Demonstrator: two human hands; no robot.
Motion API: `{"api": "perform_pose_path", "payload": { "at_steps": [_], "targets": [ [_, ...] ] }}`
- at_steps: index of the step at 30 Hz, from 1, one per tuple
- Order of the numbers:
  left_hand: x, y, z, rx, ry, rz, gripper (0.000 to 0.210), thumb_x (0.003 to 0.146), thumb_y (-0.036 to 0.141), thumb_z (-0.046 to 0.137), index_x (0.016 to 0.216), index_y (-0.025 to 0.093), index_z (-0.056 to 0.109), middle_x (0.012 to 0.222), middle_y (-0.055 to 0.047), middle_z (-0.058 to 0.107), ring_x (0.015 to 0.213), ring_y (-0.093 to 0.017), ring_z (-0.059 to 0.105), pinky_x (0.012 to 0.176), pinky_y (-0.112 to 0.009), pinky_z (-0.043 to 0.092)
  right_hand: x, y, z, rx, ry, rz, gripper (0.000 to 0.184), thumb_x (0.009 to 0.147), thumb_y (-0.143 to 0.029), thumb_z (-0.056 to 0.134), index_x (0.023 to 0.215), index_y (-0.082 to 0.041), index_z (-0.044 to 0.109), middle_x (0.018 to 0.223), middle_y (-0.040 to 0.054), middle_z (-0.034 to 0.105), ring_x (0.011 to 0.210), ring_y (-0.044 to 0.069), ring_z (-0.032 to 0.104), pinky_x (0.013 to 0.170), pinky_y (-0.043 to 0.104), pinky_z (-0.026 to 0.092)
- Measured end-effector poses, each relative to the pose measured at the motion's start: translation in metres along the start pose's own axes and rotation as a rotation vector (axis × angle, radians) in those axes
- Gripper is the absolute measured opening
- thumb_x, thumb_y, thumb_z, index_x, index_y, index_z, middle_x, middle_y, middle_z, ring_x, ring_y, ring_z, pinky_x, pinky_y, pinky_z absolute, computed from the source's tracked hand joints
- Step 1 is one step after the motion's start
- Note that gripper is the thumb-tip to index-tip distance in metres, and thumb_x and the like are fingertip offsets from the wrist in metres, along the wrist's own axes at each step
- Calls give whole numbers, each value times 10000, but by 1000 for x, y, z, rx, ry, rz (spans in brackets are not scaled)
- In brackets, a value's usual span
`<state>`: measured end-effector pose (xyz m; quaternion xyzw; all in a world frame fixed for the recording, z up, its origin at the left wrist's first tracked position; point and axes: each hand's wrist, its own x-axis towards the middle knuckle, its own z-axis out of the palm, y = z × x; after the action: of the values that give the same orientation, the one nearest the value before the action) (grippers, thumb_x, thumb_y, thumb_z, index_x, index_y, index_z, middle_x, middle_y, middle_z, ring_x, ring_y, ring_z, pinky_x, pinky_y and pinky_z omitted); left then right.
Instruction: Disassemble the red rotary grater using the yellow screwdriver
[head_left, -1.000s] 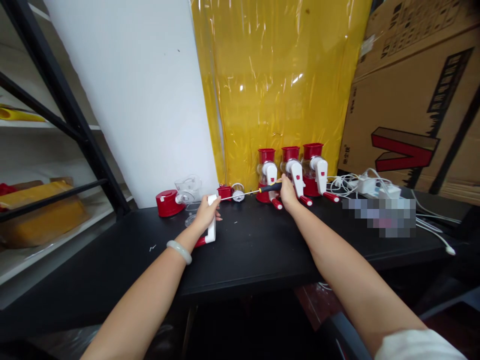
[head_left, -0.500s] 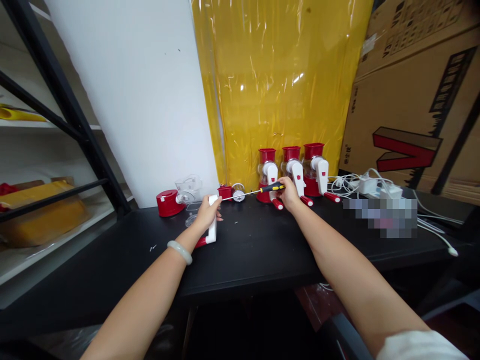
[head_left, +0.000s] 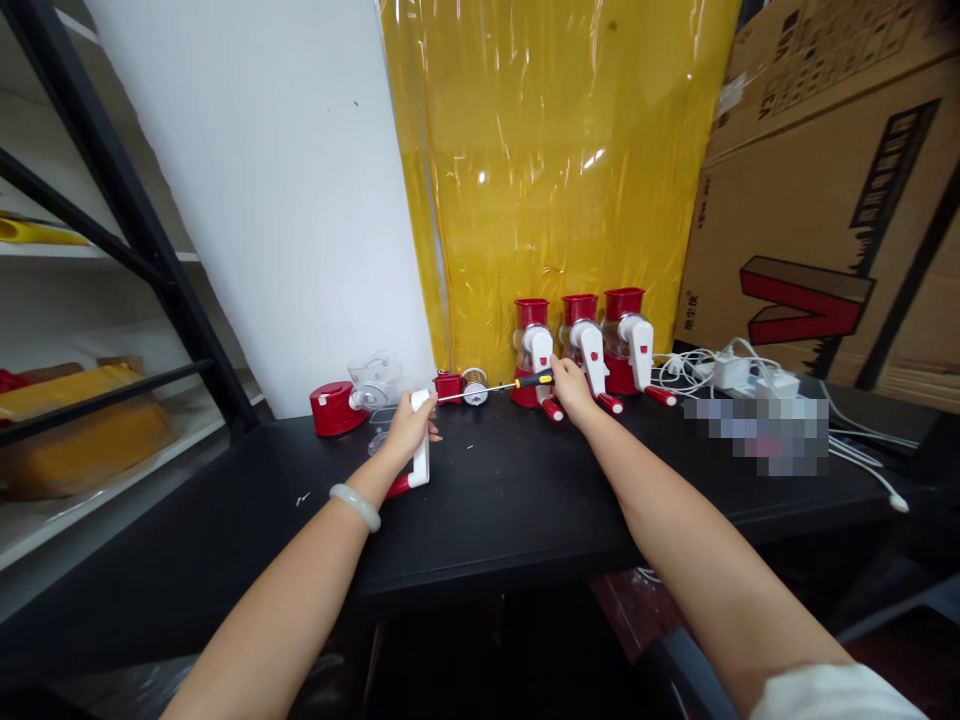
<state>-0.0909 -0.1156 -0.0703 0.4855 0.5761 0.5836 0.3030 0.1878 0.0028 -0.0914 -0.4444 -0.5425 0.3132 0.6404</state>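
Observation:
My left hand (head_left: 411, 428) is closed around a white crank handle (head_left: 421, 465) with a red grip at its lower end. In my right hand (head_left: 571, 388) is the end of a screwdriver (head_left: 534, 380) with a black and yellow handle. Its shaft runs left, and the tip meets the upper part of the crank handle by my left fingers. Behind the shaft lie a small red part (head_left: 449, 387) and a grater drum (head_left: 475, 386). Left of my left hand sit a red base (head_left: 337, 408) and a clear plastic housing (head_left: 375, 378).
Three red and white rotary graters (head_left: 533, 345) stand at the back, close to my right hand. White cables and a power strip (head_left: 750, 375) lie at the right. A large cardboard box (head_left: 810, 220) leans behind them. Small white bits (head_left: 302, 499) lie on the black table (head_left: 487, 530).
My right hand has shifted slightly on the screwdriver handle, its fingers now seen from a different angle. The crank handle stays in my left hand. The view has moved a little.

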Motion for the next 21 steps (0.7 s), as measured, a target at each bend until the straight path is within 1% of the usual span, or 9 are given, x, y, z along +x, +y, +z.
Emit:
{"api": "perform_pose_path", "payload": {
  "at_steps": [3,7,10,13,16,18,21],
  "targets": [
    [2,-1,0,3,11,-18,264,953,349,661,1065,203,472,744,44,548,468,-90,550,424,-220,525,-1,-1,1,47,-4,56,425,782,-656,633,720,-260,490,614,-38,528,637,183,572,621,311,493],
    [3,-3,0,-5,-7,-4,272,952,358,662,1069,209,468,737,49,547,467,-91,552,430,-222,528,-3,-4,5,213,-13,122,378,743,-557,708,775,-266,468,595,-74,477,511,137,487,490,264,426],
    [3,-4,1,11,-31,-7,307,935,393,683,1067,215,471,728,53,549,465,-93,554,437,-222,532,-4,-9,8,335,-8,166,324,746,-464,700,814,-271,450,599,-81,473,475,120,458,438,234,375],
    [1,-5,1,21,-47,2,320,930,403,684,1076,213,472,728,54,549,471,-89,554,445,-215,534,-6,-15,8,429,-16,207,231,749,-362,632,825,-270,435,611,-73,485,478,118,456,426,225,355],
    [0,-3,2,25,-46,-1,281,948,371,652,1089,208,472,727,52,550,469,-94,555,437,-220,534,-7,-19,6,507,-56,227,197,725,-308,595,815,-264,425,632,-63,502,501,125,480,453,240,386],
    [-1,-2,2,28,-47,-16,262,955,353,638,1096,207,471,726,52,548,461,-95,550,428,-220,529,-6,-19,6,536,-63,241,184,717,-295,584,809,-259,428,640,-57,517,519,131,501,477,251,411],
    [-1,-2,3,22,-44,-2,253,958,342,634,1095,203,472,729,50,546,466,-91,546,423,-215,526,-5,-15,7,517,-22,253,160,752,-328,575,826,-259,451,638,-52,540,527,147,527,486,265,425]
  ]
}}
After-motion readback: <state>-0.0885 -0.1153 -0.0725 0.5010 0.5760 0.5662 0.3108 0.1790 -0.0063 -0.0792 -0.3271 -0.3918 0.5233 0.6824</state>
